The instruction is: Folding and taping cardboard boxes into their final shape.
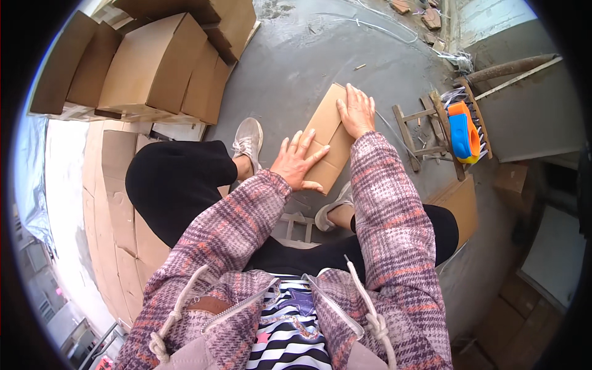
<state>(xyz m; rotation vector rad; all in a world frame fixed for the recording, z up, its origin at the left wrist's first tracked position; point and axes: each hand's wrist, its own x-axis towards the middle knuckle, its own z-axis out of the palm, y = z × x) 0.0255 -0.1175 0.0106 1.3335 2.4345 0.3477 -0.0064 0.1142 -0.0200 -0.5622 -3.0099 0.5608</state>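
Observation:
A long, narrow brown cardboard box (pixel 333 142) with its top flaps folded down is between my feet, tilted away to the upper right. My left hand (pixel 298 161) lies on its near left part, fingers spread across the cardboard. Toward the far right end, my right hand (pixel 356 111) rests along the edge, fingers stretched out and the palm over the side. A seam between flaps runs between the two hands. What is under the box is hidden.
Large cardboard boxes (pixel 151 65) are stacked at the upper left. A small wooden stool (pixel 425 132) stands on the right, beside an orange and blue tape dispenser (pixel 464 132). Broken bricks (pixel 431 18) lie at the far edge of the grey concrete floor (pixel 296 55).

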